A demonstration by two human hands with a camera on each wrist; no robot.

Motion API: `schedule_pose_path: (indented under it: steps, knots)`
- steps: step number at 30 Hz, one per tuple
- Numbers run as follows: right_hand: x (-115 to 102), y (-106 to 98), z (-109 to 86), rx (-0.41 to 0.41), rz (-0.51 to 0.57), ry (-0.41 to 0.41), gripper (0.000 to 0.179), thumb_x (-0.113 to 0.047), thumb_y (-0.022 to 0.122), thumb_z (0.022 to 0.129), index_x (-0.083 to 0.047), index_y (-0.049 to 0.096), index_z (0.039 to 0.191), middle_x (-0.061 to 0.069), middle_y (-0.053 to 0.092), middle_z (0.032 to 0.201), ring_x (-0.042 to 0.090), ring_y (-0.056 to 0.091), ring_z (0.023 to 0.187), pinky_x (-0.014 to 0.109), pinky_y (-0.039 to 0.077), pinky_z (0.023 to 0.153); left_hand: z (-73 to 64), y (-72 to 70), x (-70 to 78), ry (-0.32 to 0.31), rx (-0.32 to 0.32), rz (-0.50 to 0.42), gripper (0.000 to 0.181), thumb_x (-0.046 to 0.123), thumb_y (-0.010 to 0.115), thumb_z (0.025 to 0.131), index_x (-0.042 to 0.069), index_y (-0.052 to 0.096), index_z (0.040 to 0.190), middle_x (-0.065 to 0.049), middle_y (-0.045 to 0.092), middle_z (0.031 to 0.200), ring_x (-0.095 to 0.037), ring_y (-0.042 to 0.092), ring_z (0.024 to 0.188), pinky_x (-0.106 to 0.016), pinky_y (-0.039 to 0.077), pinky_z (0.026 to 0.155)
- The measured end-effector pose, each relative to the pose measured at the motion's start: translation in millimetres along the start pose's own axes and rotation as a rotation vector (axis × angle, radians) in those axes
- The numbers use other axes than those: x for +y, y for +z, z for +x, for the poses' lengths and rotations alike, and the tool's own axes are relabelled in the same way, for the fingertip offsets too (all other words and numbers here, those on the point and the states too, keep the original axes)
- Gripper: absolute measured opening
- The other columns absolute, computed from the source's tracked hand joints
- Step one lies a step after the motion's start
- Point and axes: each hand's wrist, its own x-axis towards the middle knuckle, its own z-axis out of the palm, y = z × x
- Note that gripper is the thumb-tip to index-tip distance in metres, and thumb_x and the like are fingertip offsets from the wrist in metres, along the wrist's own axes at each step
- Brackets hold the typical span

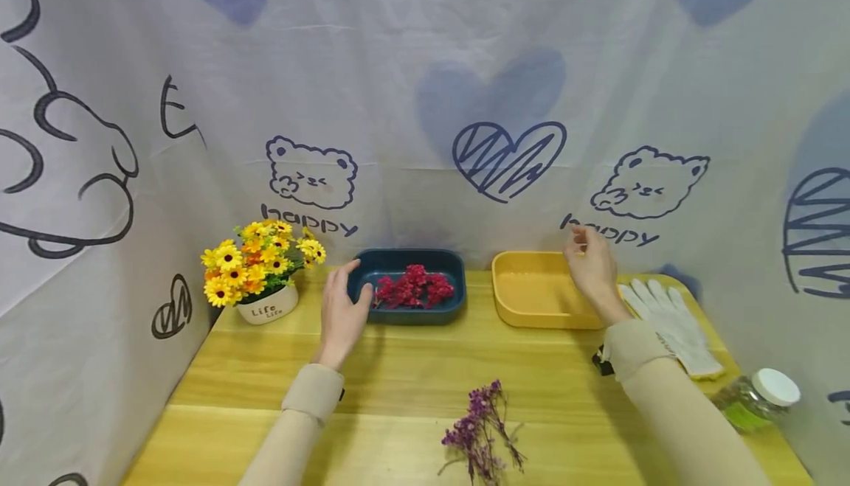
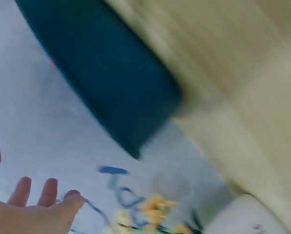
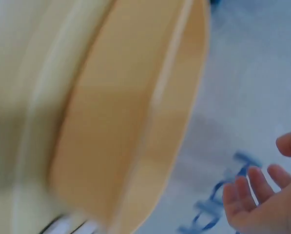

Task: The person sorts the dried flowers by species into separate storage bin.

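My left hand (image 1: 341,320) is at the left end of a dark blue tray (image 1: 415,317), thumb and fingers spread apart with nothing between them. Crimson dried flowers (image 1: 415,287) lie inside that tray. Over the right end of a yellow tray (image 1: 531,290) hovers my right hand (image 1: 593,268), its fingers loosely bent and holding nothing. In the left wrist view the fingers stand apart from the blue tray's wall (image 2: 101,63). The right wrist view likewise has a gap between the fingers and the yellow tray's side (image 3: 101,122).
Purple dried sprigs (image 1: 481,431) lie at the front of the wooden table (image 1: 265,397). A white pot (image 1: 268,305) of yellow flowers (image 1: 255,261) stands back left. White gloves (image 1: 674,324) and a white-lidded jar (image 1: 757,401) are on the right. A printed cloth (image 1: 398,102) hangs behind.
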Motion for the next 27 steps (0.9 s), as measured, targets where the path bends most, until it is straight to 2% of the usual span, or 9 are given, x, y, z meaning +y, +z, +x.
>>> schedule_pose_path:
  steps: [3,6,9,12,14,17,21,25,27]
  knots:
    - [22.4,-11.9,-2.5,0.050,-0.055,0.084,0.052,-0.015,0.056,0.101,0.000,0.049,0.150,0.028,0.058,0.138,0.046,0.056,0.125,0.060,0.047,0.108,-12.1,6.9,16.1,0.091,-0.053,-0.006,0.050,0.017,0.067,0.102,0.011,0.055,0.150,-0.016,0.054,0.150,-0.037,0.049,0.142,-0.059,0.041,0.120]
    - [40.4,-21.8,-7.1,0.012,-0.104,0.199,0.061,-0.023,0.056,0.102,0.001,0.040,0.156,0.031,0.055,0.142,0.049,0.054,0.128,0.063,0.047,0.107,-27.4,14.6,32.0,0.155,-0.153,0.012,0.048,0.018,0.070,0.101,0.010,0.058,0.147,-0.016,0.061,0.141,-0.036,0.058,0.130,-0.056,0.050,0.111]
    - [55.4,-29.6,-12.3,-0.070,-0.139,0.285,0.070,-0.029,0.054,0.103,0.004,0.030,0.160,0.035,0.049,0.146,0.052,0.051,0.130,0.065,0.046,0.108,-46.8,22.7,45.0,0.176,-0.291,0.042,0.047,0.020,0.072,0.100,0.011,0.060,0.145,-0.015,0.066,0.129,-0.033,0.065,0.115,-0.049,0.058,0.097]
    - [66.7,-34.3,-17.7,-0.144,-0.148,0.329,0.071,-0.031,0.052,0.104,0.010,0.028,0.158,0.039,0.045,0.145,0.054,0.049,0.131,0.066,0.044,0.112,-68.5,29.6,54.3,0.180,-0.465,0.087,0.047,0.027,0.072,0.101,0.015,0.061,0.145,-0.008,0.065,0.123,-0.025,0.067,0.107,-0.038,0.061,0.087]
    - [72.1,-36.2,-20.9,-0.183,-0.151,0.329,0.071,-0.031,0.051,0.104,0.014,0.031,0.154,0.042,0.045,0.144,0.056,0.048,0.132,0.065,0.042,0.115,-82.1,33.2,59.4,0.235,-0.584,0.133,0.048,0.031,0.072,0.101,0.018,0.060,0.145,-0.003,0.064,0.123,-0.020,0.066,0.107,-0.032,0.059,0.087]
    - [78.2,-37.3,-24.6,-0.226,-0.140,0.329,0.066,-0.028,0.051,0.103,0.019,0.037,0.148,0.043,0.047,0.145,0.056,0.047,0.133,0.063,0.042,0.116,-98.4,38.6,67.2,0.379,-0.730,0.187,0.046,0.033,0.071,0.101,0.020,0.061,0.145,0.001,0.062,0.128,-0.015,0.063,0.114,-0.031,0.058,0.095]
    - [83.6,-38.3,-27.4,-0.245,-0.109,0.331,0.057,-0.022,0.053,0.100,0.020,0.047,0.139,0.040,0.053,0.137,0.051,0.055,0.123,0.053,0.054,0.104,-110.1,50.4,75.8,0.587,-0.791,0.265,0.039,0.029,0.069,0.103,0.021,0.064,0.141,0.002,0.065,0.132,-0.013,0.062,0.123,-0.032,0.056,0.106]
    - [87.0,-40.2,-27.3,-0.241,-0.094,0.326,0.048,-0.016,0.054,0.097,0.020,0.055,0.130,0.034,0.062,0.121,0.040,0.063,0.103,0.028,0.058,0.075,-112.7,67.6,87.4,0.753,-0.796,0.384,0.030,0.025,0.067,0.105,0.019,0.070,0.133,0.003,0.069,0.129,-0.013,0.065,0.122,-0.028,0.055,0.107]
    - [90.1,-39.8,-27.3,-0.242,-0.068,0.337,0.045,-0.012,0.055,0.095,0.020,0.059,0.126,0.029,0.066,0.108,0.032,0.069,0.091,0.023,0.058,0.067,-113.8,77.8,96.3,0.856,-0.807,0.466,0.026,0.025,0.069,0.103,0.020,0.072,0.129,0.005,0.070,0.126,-0.011,0.066,0.118,-0.024,0.056,0.103]
